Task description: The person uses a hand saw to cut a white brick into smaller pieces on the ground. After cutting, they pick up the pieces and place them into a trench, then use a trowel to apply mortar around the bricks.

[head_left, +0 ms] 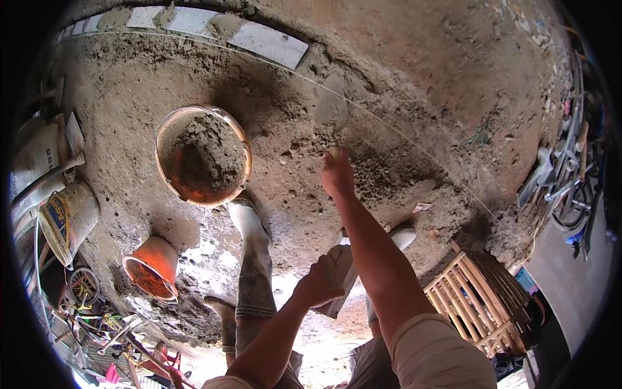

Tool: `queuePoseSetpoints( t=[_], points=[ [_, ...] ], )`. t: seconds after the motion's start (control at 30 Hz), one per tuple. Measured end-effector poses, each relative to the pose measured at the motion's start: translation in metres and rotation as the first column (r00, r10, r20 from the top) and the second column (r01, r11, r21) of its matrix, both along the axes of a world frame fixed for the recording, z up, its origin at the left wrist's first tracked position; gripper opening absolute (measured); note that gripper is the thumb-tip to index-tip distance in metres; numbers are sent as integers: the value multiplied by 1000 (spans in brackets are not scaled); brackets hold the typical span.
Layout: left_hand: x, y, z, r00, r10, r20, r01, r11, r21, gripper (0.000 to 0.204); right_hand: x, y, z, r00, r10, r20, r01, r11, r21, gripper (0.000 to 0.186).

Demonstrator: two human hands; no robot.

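Observation:
My left hand (315,282) grips a grey brick (341,269) and holds it tilted in front of my legs. Stretched out ahead, my right hand (337,174) is closed round the handle of a trowel (332,104). The trowel's blade, coated in mortar, is over the rough ground beside a taut string (382,120). Beyond the string's left part runs a curved-looking row of pale bricks (269,44) with mortar between them. To the left of my right hand stands a bucket (247,154) partly filled with wet mortar.
An orange bucket (161,252) lies tilted at lower left. Sacks (68,217), tools and a small wheel (83,286) crowd the left edge. A slatted wooden crate (476,301) stands at right, below a heap of pipes and metal pieces (570,165). Boots (249,223) stand on the muddy ground.

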State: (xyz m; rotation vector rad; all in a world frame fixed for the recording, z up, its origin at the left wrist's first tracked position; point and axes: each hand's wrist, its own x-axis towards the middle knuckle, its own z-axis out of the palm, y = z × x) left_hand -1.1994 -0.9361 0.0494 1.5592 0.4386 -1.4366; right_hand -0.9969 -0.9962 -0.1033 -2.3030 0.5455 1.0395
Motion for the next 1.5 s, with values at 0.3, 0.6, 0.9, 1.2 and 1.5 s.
queuePoseSetpoints(
  t=[0.3,0.6,0.9,1.2,1.5],
  points=[
    [6,2,2,1000,-20,2,20,1000,-12,105,11,8,15,990,117,79,-117,993,-8,39],
    [3,4,-4,995,-7,-95,7,1000,2,115,-18,-70,-17,991,-135,21,136,977,-163,50],
    [1,3,-6,996,30,-86,-30,1000,3,117,11,-18,-5,992,-86,94,82,996,40,50],
    [-1,5,-7,999,28,-32,-27,999,37,107,-69,-89,51,995,97,10,-96,990,-105,46],
    [4,20,13,993,122,1,-122,992,-39,103,-25,15,226,537,752,381,-797,601,-63,44]
  ],
)
